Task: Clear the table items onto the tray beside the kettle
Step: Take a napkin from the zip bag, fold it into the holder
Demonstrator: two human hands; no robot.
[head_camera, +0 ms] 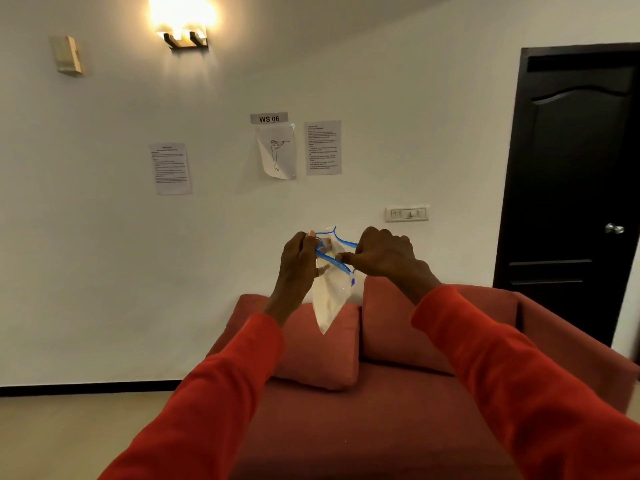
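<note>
We've got both hands up, left hand (300,261) and right hand (384,254) pinching the blue-zip plastic bag (330,292) hanging between them.

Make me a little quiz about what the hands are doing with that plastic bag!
1. True or false: both hands hold the zip bag in the air.
2. What colour is the bag's zip strip?
3. What is below the bag: A) a kettle, B) a red sofa, C) a sink?

Key:
1. True: the left hand and right hand pinch its top.
2. Blue.
3. B.
</note>
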